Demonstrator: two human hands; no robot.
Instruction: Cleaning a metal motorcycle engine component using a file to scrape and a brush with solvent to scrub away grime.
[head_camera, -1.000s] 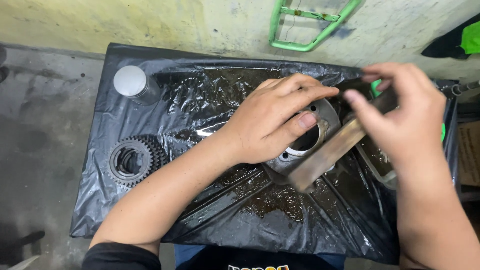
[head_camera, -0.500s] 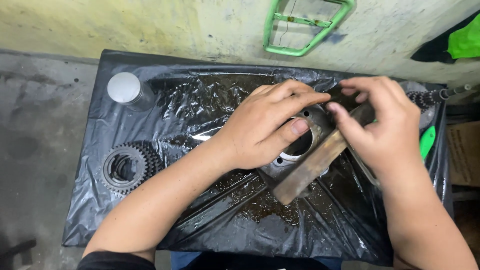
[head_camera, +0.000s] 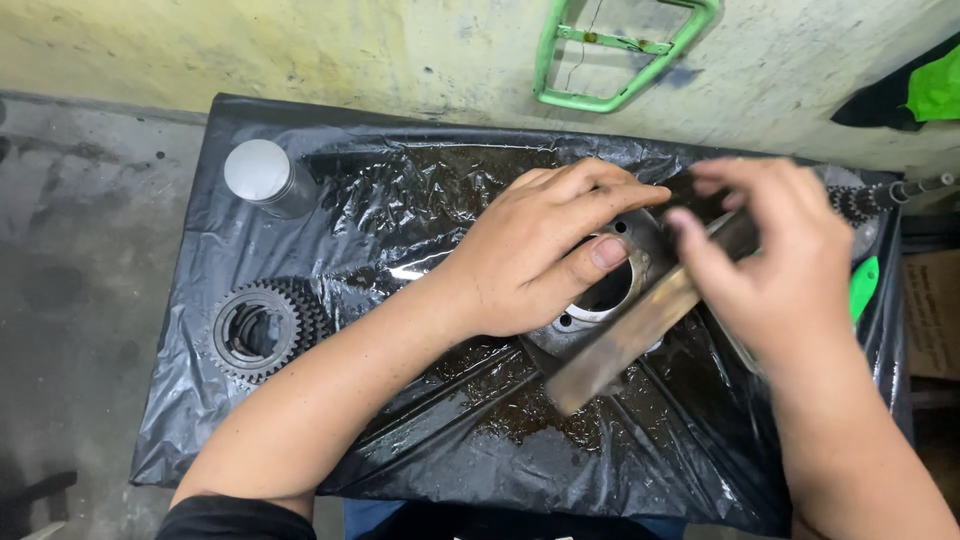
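My left hand (head_camera: 540, 250) lies over a round grey metal part with a wide bore (head_camera: 600, 295), fingers spread on its rim and thumb at the bore's edge. My right hand (head_camera: 770, 265) grips the upper end of a flat, rusty metal bar (head_camera: 620, 345). The bar slants down to the left across the round part. Everything lies on an oily black plastic sheet (head_camera: 420, 200).
A stack of toothed gears (head_camera: 262, 328) lies at the sheet's left. A grey cylinder with a pale top (head_camera: 265, 178) stands at the back left. A geared shaft (head_camera: 880, 198) and a green object (head_camera: 865, 288) sit at the right. A green frame (head_camera: 620, 50) leans on the wall.
My right hand has slid the bar down and left along the round part's face. My left hand has stayed on the part.
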